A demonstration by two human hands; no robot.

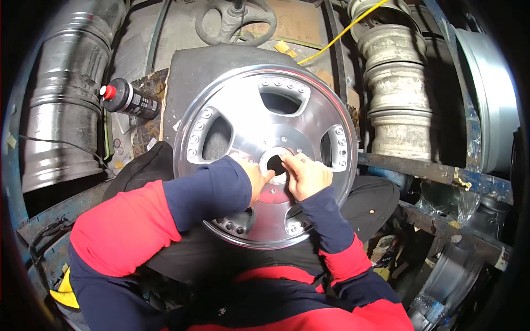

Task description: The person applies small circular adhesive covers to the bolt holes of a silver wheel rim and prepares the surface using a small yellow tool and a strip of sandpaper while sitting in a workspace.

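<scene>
A polished silver wheel rim (243, 118) lies face up on a dark pad over my lap. Its several spokes have openings between them, edged with rows of bolts. Both hands meet at its centre hole. From the left, my left hand (255, 175) rests by the hole, thumb pointing at it and fingers bent, partly hidden by the hand and sleeve. My right hand (309, 176) is closed in a pinch at the hole's right edge. Whatever either hand pinches is too small or hidden to name.
A black bottle with a red cap (130, 99) lies at the left. Stacked dark metal rims (69, 110) stand far left, dull rims (398, 94) right. A steering wheel (236, 25) sits at the far side, near a yellow cable (345, 30). Blue metal frames (441, 175) flank me.
</scene>
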